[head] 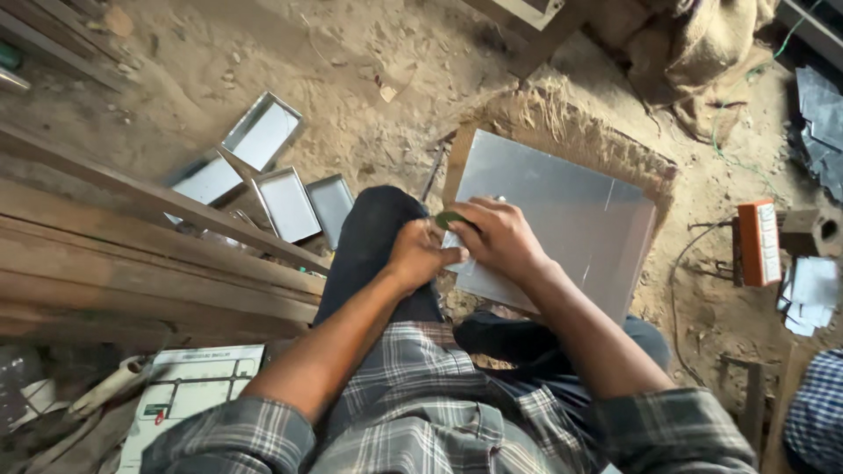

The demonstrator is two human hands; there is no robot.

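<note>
A flat grey metal sheet (562,211) lies on a burlap mat (571,132) on the sandy floor in front of my knee. Both hands meet at the sheet's near left corner. My right hand (499,239) is closed over a small dark green object (448,219) and rests on the sheet. My left hand (420,254) is curled beside it, fingers touching the right hand and the sheet's edge; what it holds is hidden.
Several shallow metal trays (285,204) lie on the sand at left, behind long wooden planks (149,254). An orange box (760,241) and paper scraps (810,294) sit at right. A printed sheet (189,395) lies at lower left. Burlap sacking (702,53) is piled at top right.
</note>
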